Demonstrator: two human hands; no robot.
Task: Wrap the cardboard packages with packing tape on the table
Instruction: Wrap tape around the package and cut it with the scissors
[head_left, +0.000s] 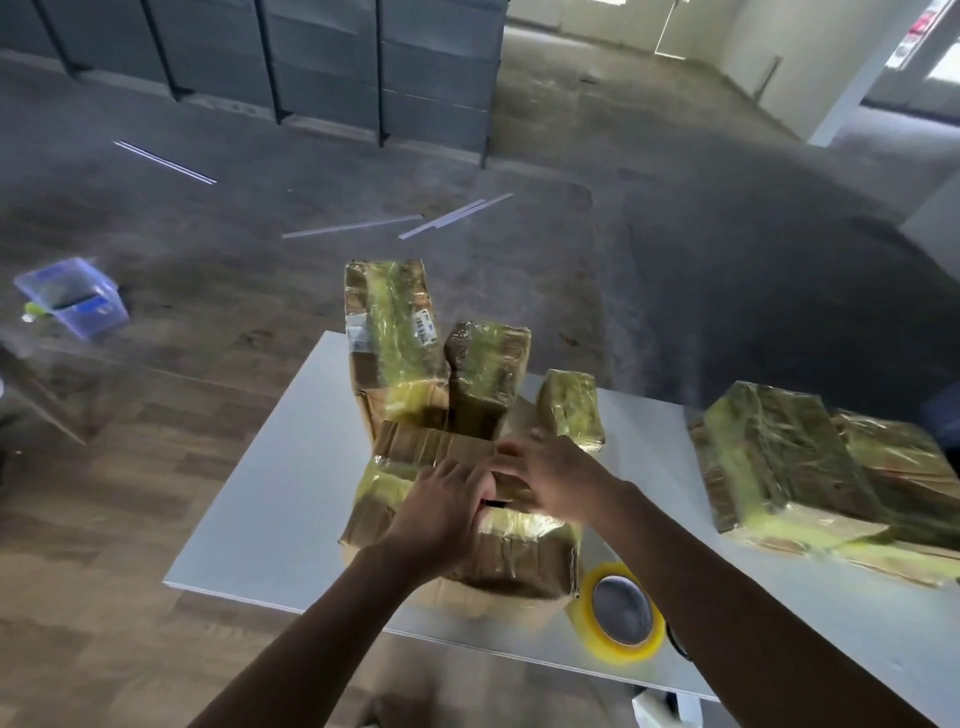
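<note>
Both hands rest on top of the brown cardboard package partly wrapped in glossy yellowish tape (519, 556), which sits near the front edge of the white rectangular table (270, 519). On my feed the left hand (447, 514) has its fingers curled down at a dark gap in the package's top, and I cannot tell whether they pinch anything. The right hand (550, 478) is blurred. Its fingers lie stretched across the top beside the left hand, grasping nothing that I can make out.

Just right of that package and nearer to me, a roll of yellow-tinted clear packing tape (621, 618) lies on the table with its core facing up.

Directly behind the package stand three more taped parcels:
- a tall taped box with a white barcode label (389, 332) on the left
- a medium taped box (485, 364) beside it
- a small taped bundle (569, 410) on the right

Well to the right of the package, a large flat taped parcel (779, 457) lies against another like it.

Far to the left of the package and off the table sits a clear blue plastic tub (72, 296). Beyond the package, thin white strips (447, 218) lie on the grey floor. Farther back, dark grey shelving units (322, 62) line the wall.
</note>
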